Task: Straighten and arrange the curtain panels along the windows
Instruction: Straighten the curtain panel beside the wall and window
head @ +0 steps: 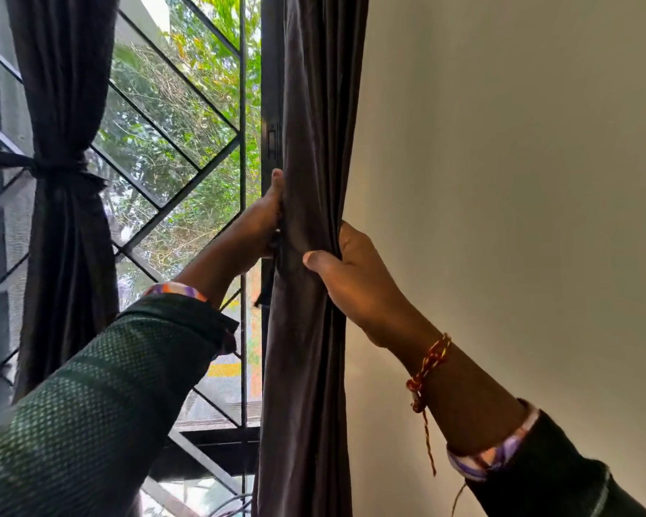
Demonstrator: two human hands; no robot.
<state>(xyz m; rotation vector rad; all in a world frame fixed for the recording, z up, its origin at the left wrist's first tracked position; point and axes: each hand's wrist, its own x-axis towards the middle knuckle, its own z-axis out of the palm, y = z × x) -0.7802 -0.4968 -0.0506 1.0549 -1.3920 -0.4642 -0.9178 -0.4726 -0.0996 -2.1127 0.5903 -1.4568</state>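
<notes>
A dark grey curtain panel [314, 106] hangs gathered at the window's right side, next to the wall. My right hand [355, 278] grips its bunched folds from the right, thumb across the front. My left hand [262, 222] holds the panel's left edge, its fingers hidden behind the fabric and thumb pointing up. A second dark curtain panel [60, 87] hangs at the left, tied in the middle with a fabric band [49, 167].
Between the panels the window [172, 117] shows a black metal grille with diagonal bars and trees outside. A dark window frame [271, 87] runs vertically beside the right panel. A plain cream wall [519, 162] fills the right side.
</notes>
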